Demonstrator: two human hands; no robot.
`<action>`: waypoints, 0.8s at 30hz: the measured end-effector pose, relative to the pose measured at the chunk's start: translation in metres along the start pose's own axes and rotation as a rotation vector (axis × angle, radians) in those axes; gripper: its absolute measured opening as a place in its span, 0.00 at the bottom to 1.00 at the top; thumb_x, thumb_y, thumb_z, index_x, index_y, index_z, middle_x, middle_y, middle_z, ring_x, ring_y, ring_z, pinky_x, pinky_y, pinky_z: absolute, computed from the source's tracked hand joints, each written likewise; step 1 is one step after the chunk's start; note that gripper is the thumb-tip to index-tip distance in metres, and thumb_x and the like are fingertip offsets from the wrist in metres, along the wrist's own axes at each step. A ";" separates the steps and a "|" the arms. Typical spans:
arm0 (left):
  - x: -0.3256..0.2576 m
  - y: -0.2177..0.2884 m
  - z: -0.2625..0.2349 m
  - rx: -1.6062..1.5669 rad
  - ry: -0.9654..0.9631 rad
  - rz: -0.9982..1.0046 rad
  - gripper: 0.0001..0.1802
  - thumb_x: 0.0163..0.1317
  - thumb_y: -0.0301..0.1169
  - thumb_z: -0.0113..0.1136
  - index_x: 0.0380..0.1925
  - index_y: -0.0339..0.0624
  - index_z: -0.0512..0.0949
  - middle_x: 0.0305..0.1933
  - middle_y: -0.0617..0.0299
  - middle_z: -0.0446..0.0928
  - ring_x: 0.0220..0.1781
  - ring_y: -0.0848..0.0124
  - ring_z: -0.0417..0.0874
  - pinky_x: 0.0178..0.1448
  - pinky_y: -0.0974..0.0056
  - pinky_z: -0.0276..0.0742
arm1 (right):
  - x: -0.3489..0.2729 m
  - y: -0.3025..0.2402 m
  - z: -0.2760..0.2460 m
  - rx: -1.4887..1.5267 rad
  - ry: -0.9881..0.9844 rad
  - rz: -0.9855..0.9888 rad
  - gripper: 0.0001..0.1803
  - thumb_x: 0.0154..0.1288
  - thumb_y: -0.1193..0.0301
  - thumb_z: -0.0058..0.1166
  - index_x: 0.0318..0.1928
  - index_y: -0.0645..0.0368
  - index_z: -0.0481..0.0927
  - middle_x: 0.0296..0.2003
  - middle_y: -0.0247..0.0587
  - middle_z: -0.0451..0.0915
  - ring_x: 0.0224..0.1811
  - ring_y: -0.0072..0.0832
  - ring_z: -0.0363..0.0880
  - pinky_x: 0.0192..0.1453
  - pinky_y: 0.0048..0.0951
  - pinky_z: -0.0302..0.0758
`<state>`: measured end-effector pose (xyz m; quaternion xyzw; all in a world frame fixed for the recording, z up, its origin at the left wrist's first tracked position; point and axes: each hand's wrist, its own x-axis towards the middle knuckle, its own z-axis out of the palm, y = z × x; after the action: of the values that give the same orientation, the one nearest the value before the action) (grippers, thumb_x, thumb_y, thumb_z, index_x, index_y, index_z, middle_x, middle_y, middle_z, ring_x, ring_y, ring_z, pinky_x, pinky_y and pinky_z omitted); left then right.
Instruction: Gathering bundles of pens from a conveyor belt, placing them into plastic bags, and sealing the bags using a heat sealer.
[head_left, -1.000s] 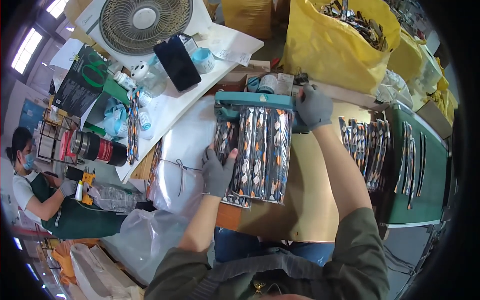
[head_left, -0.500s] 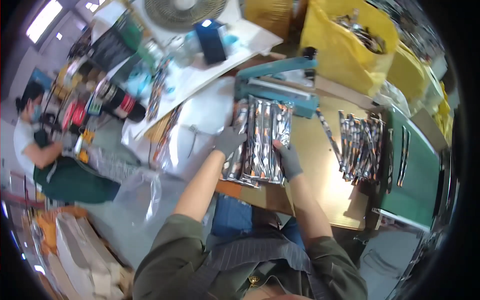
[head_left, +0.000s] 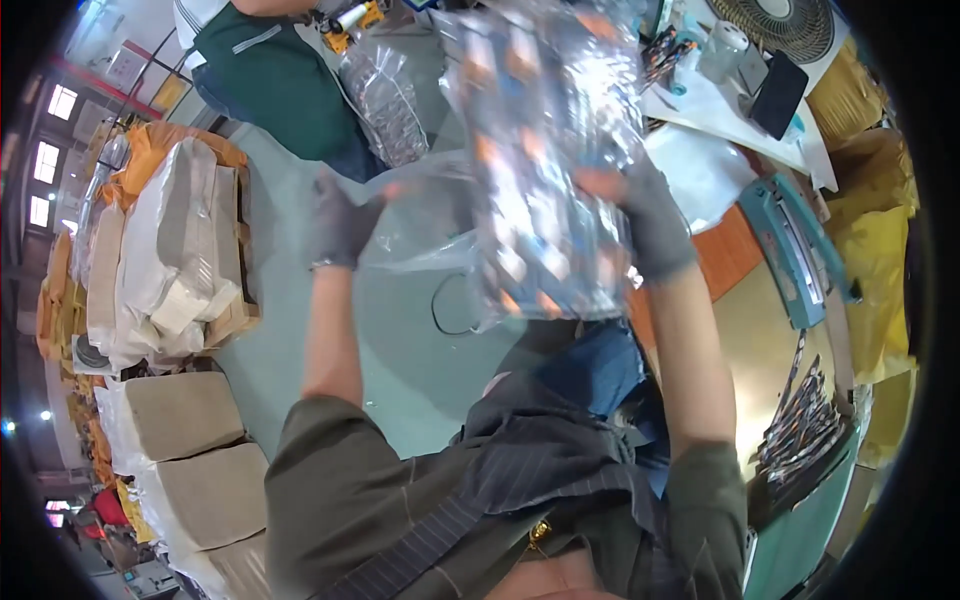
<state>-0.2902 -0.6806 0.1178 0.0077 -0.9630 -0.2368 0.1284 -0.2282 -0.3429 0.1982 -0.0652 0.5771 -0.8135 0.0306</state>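
Observation:
My right hand (head_left: 650, 220), in a grey glove with bare fingertips, grips a stack of shiny clear plastic packs (head_left: 550, 170). Slim dark strips patterned in orange and white show through the film. Motion blurs the stack, which hangs raised in front of me. To its left, my left hand (head_left: 345, 225), gloved the same way, is held out with the thumb apart from the fingers. Its thumb tip overlaps a clear plastic bag (head_left: 425, 225); whether it touches the film I cannot tell. Part of the bag is hidden behind the packs.
At right, a blue-green bag sealer (head_left: 790, 250) stands on the worktable (head_left: 730, 330), with loose patterned strips (head_left: 800, 430) nearer me. A filled clear bag (head_left: 385, 105) lies beside a person in a green apron (head_left: 280, 85). Cardboard boxes (head_left: 190, 415) and a wrapped stack (head_left: 165, 250) line the left.
The view has swung left, away from the worktable. The plastic packs, flat on the table before, are now lifted in my right hand. My left hand has left them and moved to the clear bag.

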 end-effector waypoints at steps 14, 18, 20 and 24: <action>-0.096 -0.005 0.015 -1.513 0.085 -0.753 0.20 0.67 0.44 0.47 0.43 0.38 0.75 0.31 0.65 0.76 0.31 0.76 0.76 0.38 0.69 0.73 | 0.048 0.188 0.095 -1.926 -1.016 0.654 0.33 0.48 0.66 0.61 0.58 0.50 0.70 0.55 0.48 0.72 0.59 0.41 0.69 0.61 0.39 0.65; -0.128 -0.044 0.002 -1.370 -0.230 -0.577 0.17 0.69 0.43 0.47 0.35 0.41 0.75 0.27 0.69 0.70 0.30 0.79 0.71 0.34 0.71 0.67 | 0.010 0.248 0.007 -1.690 -0.821 -0.068 0.31 0.49 0.69 0.58 0.58 0.43 0.72 0.62 0.43 0.66 0.64 0.39 0.63 0.67 0.36 0.59; -0.119 -0.020 -0.011 -1.373 -0.182 -0.622 0.16 0.68 0.42 0.47 0.28 0.44 0.74 0.18 0.73 0.65 0.17 0.81 0.64 0.20 0.73 0.58 | 0.014 0.255 -0.029 -1.495 -0.659 0.022 0.30 0.49 0.69 0.58 0.57 0.45 0.72 0.60 0.43 0.68 0.65 0.37 0.63 0.68 0.32 0.58; -0.110 -0.027 -0.023 -1.138 -0.136 -0.443 0.16 0.68 0.38 0.46 0.39 0.36 0.75 0.29 0.66 0.75 0.28 0.77 0.74 0.32 0.70 0.71 | 0.036 0.209 -0.034 -1.541 -0.820 -0.463 0.30 0.49 0.68 0.58 0.57 0.47 0.72 0.59 0.43 0.70 0.64 0.36 0.64 0.68 0.31 0.59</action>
<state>-0.1797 -0.7064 0.0989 0.1227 -0.6672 -0.7347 -0.0015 -0.2738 -0.3847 -0.0080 -0.4669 0.8784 -0.1002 0.0172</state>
